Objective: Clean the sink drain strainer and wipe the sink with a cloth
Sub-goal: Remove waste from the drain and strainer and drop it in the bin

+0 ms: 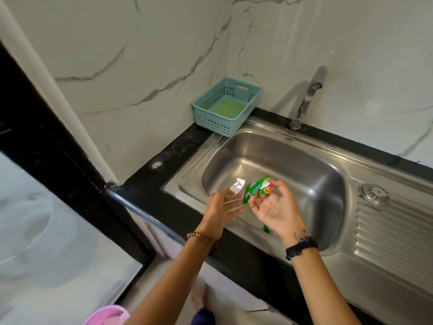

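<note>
A steel sink (269, 165) is set in a black counter. The round metal drain strainer (375, 194) lies on the ribbed drainboard to the right of the basin. Over the basin's front edge, my right hand (273, 205) pinches a small green sachet (256, 189). My left hand (223, 205), blurred, holds a torn silver strip of wrapper (237, 186) just left of the sachet. A small green scrap (267, 229) lies at the basin's front, partly behind my right wrist. No cloth is in view.
A teal plastic basket (226, 105) with a green pad inside stands at the counter's back left corner. The tap (308, 97) rises behind the basin. Marble wall behind; a pink object (106, 315) is at the bottom left, on the floor side.
</note>
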The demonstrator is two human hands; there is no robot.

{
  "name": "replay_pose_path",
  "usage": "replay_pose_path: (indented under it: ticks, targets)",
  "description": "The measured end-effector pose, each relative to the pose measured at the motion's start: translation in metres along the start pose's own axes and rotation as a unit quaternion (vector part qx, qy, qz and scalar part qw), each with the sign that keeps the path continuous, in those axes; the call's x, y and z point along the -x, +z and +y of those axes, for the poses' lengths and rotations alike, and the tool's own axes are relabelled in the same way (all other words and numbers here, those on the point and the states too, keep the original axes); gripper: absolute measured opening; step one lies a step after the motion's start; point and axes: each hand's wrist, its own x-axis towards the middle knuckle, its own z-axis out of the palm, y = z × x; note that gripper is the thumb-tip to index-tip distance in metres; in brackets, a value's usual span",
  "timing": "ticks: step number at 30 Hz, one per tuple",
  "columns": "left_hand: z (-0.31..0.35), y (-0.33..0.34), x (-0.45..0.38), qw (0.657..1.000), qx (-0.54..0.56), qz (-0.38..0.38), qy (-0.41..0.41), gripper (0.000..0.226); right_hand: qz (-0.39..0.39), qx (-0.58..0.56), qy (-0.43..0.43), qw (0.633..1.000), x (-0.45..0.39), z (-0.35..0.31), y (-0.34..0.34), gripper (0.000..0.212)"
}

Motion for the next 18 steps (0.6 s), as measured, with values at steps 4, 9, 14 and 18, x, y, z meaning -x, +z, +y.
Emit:
replay_pose_path:
  ticks: [4,9,14,18]
  targets:
    - [0.011,-0.045,0.039,0.991,0.096,0.005,0.091,0.026,-0.108,0.03,0.057,0.992,0.008,0.048,0.034,0.019]
    - [0.007,-0.143,0.082,0.961,0.152,0.137,0.184,0.024,-0.121,0.117,0.164,0.972,0.002,0.139,0.069,0.011]
    - [-0.033,-0.257,0.124,0.915,0.167,0.302,0.21,0.024,-0.086,0.293,0.273,0.912,-0.024,0.265,0.076,0.022]
    - [-0.091,-0.347,0.126,0.881,0.206,0.408,0.125,0.015,-0.051,0.421,0.306,0.852,-0.055,0.375,0.038,0.025]
